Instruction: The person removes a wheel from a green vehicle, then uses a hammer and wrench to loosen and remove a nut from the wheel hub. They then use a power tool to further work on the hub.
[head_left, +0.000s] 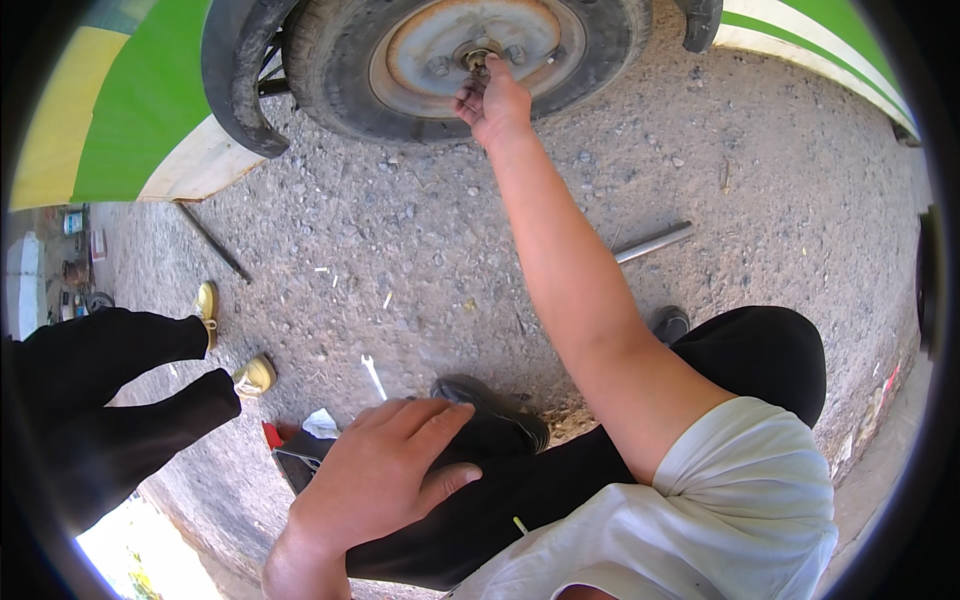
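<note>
My right hand (495, 97) reaches up to the middle of a vehicle's wheel (469, 67), its thumb and fingertips at the metal hub nut (475, 60). The fingers partly hide the hub, so I cannot tell whether they grip the nut or only touch it. Around the hub, several wheel bolts stand out from the rusty steel rim (405, 37), and a dusty black tire (330, 75) encloses it. Near my bent knee, my left hand (382, 472) hangs with the thumb apart from the fingers and nothing seen in it.
An open-end wrench (373, 376) lies on the gravel beside my shoe (487, 412). A metal pipe (654, 242) lies right of centre, partly behind my forearm; a dark bar (214, 244) lies at left. A person in black trousers (135, 337) and yellow shoes stands left. Green bodywork (142, 97) flanks the wheel.
</note>
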